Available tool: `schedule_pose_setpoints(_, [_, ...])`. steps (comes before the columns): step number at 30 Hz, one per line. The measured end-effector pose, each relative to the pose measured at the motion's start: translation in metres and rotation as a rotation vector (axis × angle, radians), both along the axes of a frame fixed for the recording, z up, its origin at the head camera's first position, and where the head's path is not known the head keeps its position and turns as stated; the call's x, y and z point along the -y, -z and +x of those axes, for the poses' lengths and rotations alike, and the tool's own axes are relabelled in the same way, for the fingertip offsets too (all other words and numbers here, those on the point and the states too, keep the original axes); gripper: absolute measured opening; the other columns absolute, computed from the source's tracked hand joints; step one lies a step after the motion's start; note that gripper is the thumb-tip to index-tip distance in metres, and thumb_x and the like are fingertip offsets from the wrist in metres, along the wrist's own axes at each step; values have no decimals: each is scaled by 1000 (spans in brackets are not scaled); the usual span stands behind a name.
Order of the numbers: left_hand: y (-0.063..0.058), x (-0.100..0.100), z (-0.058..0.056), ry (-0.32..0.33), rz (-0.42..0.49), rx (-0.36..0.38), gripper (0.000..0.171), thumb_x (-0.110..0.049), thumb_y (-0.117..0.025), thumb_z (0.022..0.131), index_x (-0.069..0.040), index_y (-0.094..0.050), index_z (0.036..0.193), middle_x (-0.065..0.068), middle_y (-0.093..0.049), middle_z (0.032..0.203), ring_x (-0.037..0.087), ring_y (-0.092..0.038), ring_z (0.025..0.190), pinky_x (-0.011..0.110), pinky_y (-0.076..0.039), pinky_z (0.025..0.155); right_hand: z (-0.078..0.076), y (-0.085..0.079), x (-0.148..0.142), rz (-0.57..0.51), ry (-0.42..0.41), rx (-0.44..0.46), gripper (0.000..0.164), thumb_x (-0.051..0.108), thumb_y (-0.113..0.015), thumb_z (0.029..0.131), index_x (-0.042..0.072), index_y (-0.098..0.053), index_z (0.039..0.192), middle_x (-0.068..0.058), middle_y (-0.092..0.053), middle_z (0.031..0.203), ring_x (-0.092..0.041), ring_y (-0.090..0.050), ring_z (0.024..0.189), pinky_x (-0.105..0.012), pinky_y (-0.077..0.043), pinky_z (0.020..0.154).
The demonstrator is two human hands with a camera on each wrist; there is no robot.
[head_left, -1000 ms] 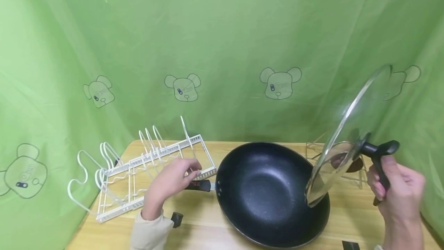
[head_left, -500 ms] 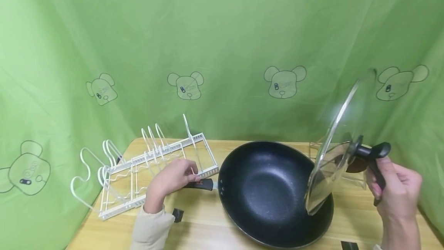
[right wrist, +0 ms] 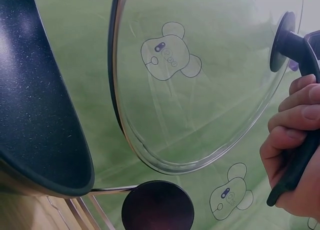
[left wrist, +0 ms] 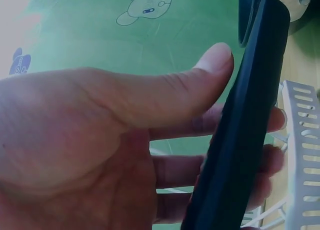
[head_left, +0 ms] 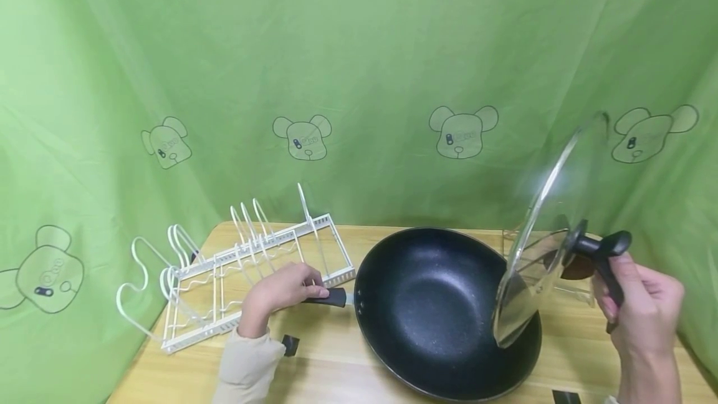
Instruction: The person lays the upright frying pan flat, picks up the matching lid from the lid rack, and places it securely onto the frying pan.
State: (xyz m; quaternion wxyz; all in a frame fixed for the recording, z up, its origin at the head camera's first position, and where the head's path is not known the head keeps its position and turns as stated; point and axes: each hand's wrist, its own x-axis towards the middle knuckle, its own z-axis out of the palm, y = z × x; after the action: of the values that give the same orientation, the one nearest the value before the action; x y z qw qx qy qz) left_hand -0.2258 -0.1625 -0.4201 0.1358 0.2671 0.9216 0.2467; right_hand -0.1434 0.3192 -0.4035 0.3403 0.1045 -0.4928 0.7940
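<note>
A deep black wok (head_left: 437, 310) sits mid-table, tilted slightly, its long black handle (head_left: 331, 297) pointing left. My left hand (head_left: 280, 292) holds this handle; in the left wrist view the thumb (left wrist: 205, 72) lies along one side while fingertips curl round the other. On the right, my right hand (head_left: 645, 301) grips the black handle (head_left: 608, 260) of a clear glass lid. The lid (right wrist: 175, 167) stands nearly on edge, its glass side facing the wok. In the head view its lower rim overlaps the wok's right side.
A white wire rack (head_left: 263, 240) with upright loops stands at the left, close to the wok's handle. Behind the lid is a thin wire stand with a dark round disc (right wrist: 158, 207). Black patches (head_left: 290, 345) mark the table's front. Green curtain (head_left: 359, 48) surrounds the table.
My right hand has brought the lid slightly left and turned it a little more upright. My left hand has settled lower onto the wok handle. The wok stays in about the same place.
</note>
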Motion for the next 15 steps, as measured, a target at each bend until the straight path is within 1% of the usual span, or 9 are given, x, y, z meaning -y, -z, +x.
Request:
schedule_pose_setpoints(5, [3,-3,1,-25,-33,20,17,-29,-68,98,-14,-72,90,-6,-62,79,12,-55,72,32,-49,68,1,0,0,18,14,36,51,-10,-48,101,-13,-46,50,-9,-38,37,-16,-30,29,-29,-9,35])
schedule_pose_setpoints(8, [5,-4,2,-22,-49,26,20,-31,-66,100,-15,-69,88,-5,-58,76,12,-53,71,33,-47,67,1,1,0,26,11,54,51,-10,-48,102,-13,-46,51,-9,-38,37,-15,-30,29,-29,-8,35])
schedule_pose_setpoints(13, [10,-4,5,-13,-37,2,24,-30,-61,103,-16,-63,84,-5,-53,70,11,-49,65,31,-44,61,2,2,0,31,13,72,50,-9,-49,102,-13,-48,52,-9,-39,38,-16,-29,29,-30,-9,35])
schedule_pose_setpoints(15, [13,-5,6,-14,-34,-25,27,-29,-57,105,-16,-60,82,-5,-51,68,11,-48,63,31,-45,61,1,1,0,33,15,73,50,-9,-49,102,-13,-48,52,-9,-39,38,-16,-30,29,-30,-9,35])
